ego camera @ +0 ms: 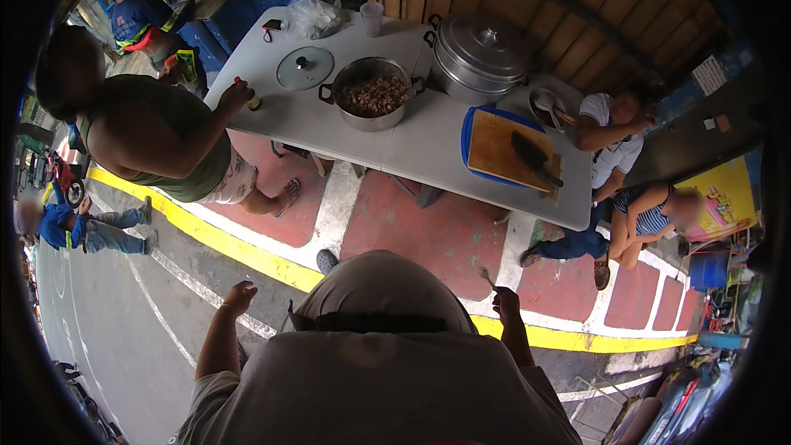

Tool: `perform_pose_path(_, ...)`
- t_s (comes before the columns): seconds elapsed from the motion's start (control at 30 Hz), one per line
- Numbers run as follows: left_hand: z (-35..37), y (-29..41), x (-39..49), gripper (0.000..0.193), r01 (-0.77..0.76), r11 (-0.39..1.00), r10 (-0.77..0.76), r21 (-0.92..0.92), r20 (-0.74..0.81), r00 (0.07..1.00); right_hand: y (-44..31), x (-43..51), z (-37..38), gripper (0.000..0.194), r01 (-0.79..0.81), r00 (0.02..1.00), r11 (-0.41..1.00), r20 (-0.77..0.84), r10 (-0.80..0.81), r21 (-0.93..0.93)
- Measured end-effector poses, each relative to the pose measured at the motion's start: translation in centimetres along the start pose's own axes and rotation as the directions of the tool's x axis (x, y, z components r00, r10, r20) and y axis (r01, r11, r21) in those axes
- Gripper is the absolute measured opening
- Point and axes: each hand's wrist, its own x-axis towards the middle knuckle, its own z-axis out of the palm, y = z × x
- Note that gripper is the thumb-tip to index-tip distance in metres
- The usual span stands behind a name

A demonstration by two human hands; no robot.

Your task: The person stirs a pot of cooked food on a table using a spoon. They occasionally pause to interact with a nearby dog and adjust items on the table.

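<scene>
My right hand (507, 303) grips a small pale spoon or fork (486, 274) by its handle, the head pointing up and away from my body. On my other side, my left hand (240, 298) hangs in the air with loosely bent fingers and nothing visible in it. Both hands are apart from the white folding table (364, 147) in front of me. On it stands a steel two-handled pot (372, 122) of chopped, browned food (376, 96). A glass lid (305, 69) lies left of the pot.
A large lidded aluminium pot (479, 62) stands behind a wooden cutting board (488, 142) with a cleaver (531, 151) on a blue tray (466, 143). A bowl (544, 99) holds utensils. At left, a person's hand (238, 97) holds a small bottle (254, 102). Two people sit at right.
</scene>
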Motion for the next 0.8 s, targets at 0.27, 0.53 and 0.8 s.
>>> perform_pose_path(0.27, 4.5, -4.3, -2.4, 0.053, 0.143, 0.990, -0.142, -0.003, 0.110, 0.984, 6.7, -0.5, -3.8, 0.013, -0.401, 0.894, 0.915, -0.199, 0.402, 0.048)
perform_pose_path(0.53, 6.8, -6.6, -3.1, 0.047, 0.250, 0.967, -0.239, -0.046, 0.168, 0.956, 12.5, -0.7, -8.0, 0.017, -0.430, 0.892, 0.900, -0.188, 0.411, -0.072)
perform_pose_path(0.8, 6.2, -2.3, -1.4, 0.047, -0.102, 0.995, 0.102, 0.006, 0.010, 0.995, 4.9, 1.8, -9.4, 0.020, -0.185, 0.962, 0.981, -0.195, 0.192, 0.055)
